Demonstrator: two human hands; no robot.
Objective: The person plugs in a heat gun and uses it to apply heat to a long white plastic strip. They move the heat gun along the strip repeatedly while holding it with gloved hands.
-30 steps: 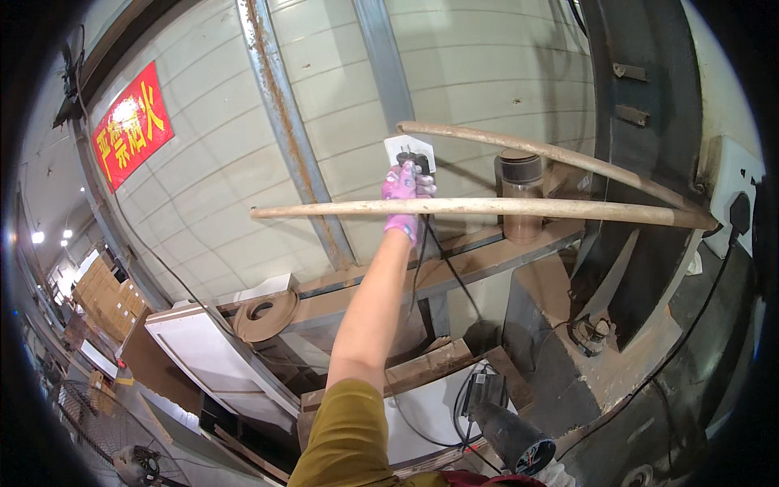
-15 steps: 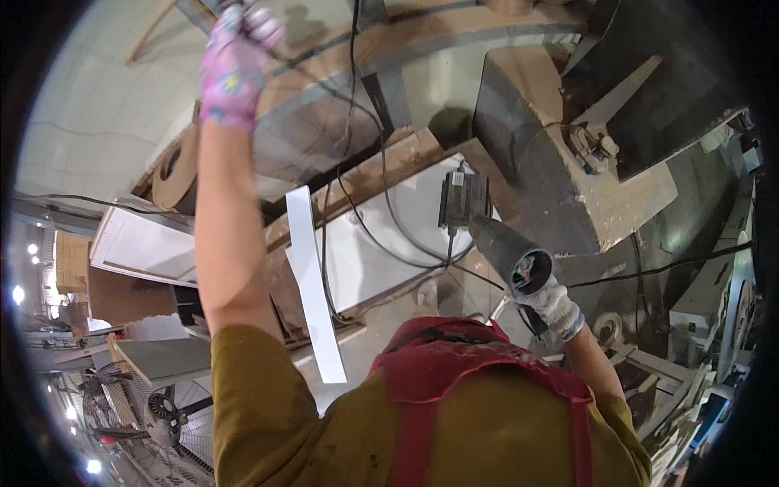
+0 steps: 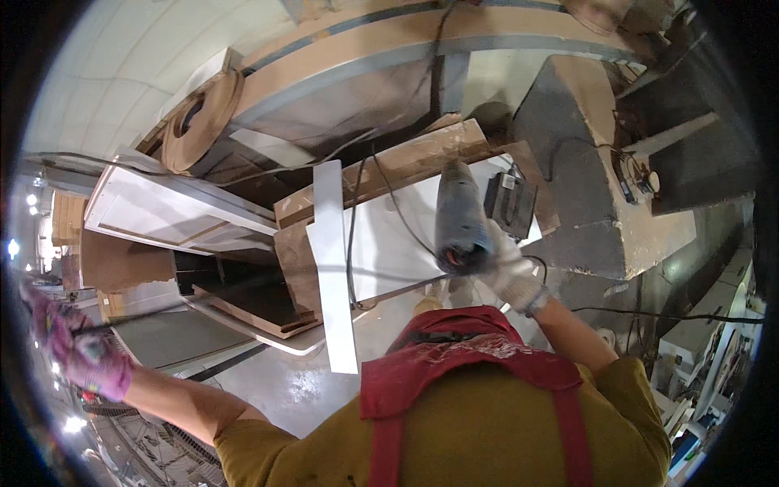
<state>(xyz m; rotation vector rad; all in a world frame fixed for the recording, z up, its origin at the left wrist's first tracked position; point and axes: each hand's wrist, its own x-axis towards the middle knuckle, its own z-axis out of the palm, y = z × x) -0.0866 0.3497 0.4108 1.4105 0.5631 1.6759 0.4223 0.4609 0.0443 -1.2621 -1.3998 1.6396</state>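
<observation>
My right hand (image 3: 510,272), in a whitish work glove, is closed around a dark cylindrical tool body (image 3: 461,215). Its near end is open, with something reddish showing inside; the exact kind of tool cannot be told. Far out to the left is my left hand (image 3: 85,345) in a pink patterned glove, smeared by motion. A black cable (image 3: 243,286) runs blurred from that hand toward the tool, and the hand appears closed on it. Beside the tool, a black finned box (image 3: 511,201) lies on a white panel (image 3: 389,243).
A long white strip (image 3: 334,268) slants across the panel's left end. White framed boards (image 3: 162,211) lean at the left, near a brown roll (image 3: 199,122). A dark block with a tan top (image 3: 568,162) stands at the right, carrying a small device (image 3: 637,177). Another cable (image 3: 682,315) crosses the right side.
My left hand has swung from the upper left down to the far left, drawing the cable across. My right hand has shifted left and up with the tool, and the view has turned.
</observation>
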